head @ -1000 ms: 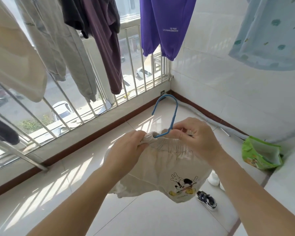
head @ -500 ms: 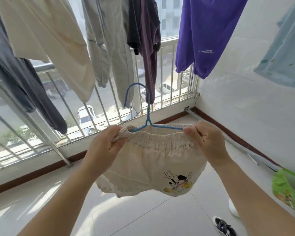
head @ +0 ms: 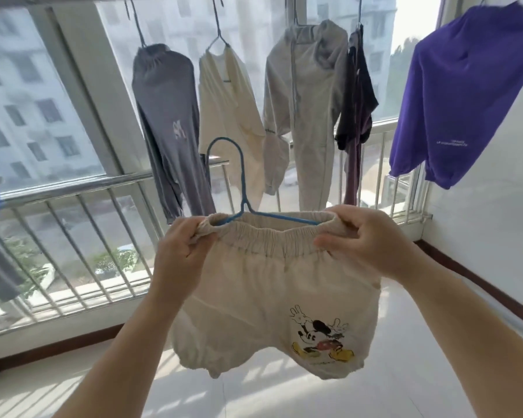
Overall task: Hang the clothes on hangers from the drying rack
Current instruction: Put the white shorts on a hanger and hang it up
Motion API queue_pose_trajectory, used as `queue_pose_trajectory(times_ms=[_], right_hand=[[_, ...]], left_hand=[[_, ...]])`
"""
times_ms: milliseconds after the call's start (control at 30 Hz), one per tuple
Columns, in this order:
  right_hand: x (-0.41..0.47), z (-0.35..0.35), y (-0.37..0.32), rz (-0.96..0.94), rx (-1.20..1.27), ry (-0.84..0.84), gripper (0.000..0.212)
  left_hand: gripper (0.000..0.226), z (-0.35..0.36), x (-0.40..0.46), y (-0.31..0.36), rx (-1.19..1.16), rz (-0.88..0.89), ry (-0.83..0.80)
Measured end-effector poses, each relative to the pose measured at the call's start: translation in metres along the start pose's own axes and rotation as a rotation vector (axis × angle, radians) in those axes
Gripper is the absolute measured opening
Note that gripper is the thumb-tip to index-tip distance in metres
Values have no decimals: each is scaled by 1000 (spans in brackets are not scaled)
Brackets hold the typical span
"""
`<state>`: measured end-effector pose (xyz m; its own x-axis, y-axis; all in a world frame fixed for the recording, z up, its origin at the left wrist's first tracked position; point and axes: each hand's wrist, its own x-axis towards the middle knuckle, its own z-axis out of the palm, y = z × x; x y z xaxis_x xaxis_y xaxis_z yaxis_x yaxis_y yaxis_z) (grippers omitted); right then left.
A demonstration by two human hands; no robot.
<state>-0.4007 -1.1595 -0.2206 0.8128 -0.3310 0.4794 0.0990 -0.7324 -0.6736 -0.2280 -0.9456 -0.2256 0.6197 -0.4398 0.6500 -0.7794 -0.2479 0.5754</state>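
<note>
My left hand (head: 183,251) pinches the left end of the shorts' waistband, fingers curled round the bunched elastic. The cream shorts (head: 272,297) hang between both hands, cartoon print low on the right leg. The blue hanger (head: 239,188) sits inside the waistband, its bar running left-right, roughly level, along the elastic; the hook rises upright from the neck, just right of my left hand, opening to the left. My right hand (head: 366,239) grips the right end of the waistband, thumb in front, fingers curled behind.

Key relation: the hook sits nearer my left hand than my right, and the rail lies above the hanger, past the top edge, where the hooks of the grey top (head: 166,122), cream tee (head: 227,110) and hooded top (head: 302,95) lead. There looks to be a gap above the hanger, left of the cream tee. I judge the next move is lifting straight up, bar level.
</note>
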Motion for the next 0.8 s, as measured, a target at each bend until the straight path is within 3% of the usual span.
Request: queue_pose_trajectory(times_ms=[100,200,367,633,800], right_hand=[[7,19,-32,-63,98,90,20],[11,36,-60,-134,16,206,19],[14,57,-98,-225,-2,318,24],[17,85,-156,-355,153,443,31],[28,108,-197,-431,188,519,22]], left_hand=[[22,-26,3,2,129,10,220],[40,-42,3,2,228,-59,315],[74,-67,-7,6,156,-136,463],[79,-110,3,11,148,-67,532],[76,-155,27,14,119,5,620]])
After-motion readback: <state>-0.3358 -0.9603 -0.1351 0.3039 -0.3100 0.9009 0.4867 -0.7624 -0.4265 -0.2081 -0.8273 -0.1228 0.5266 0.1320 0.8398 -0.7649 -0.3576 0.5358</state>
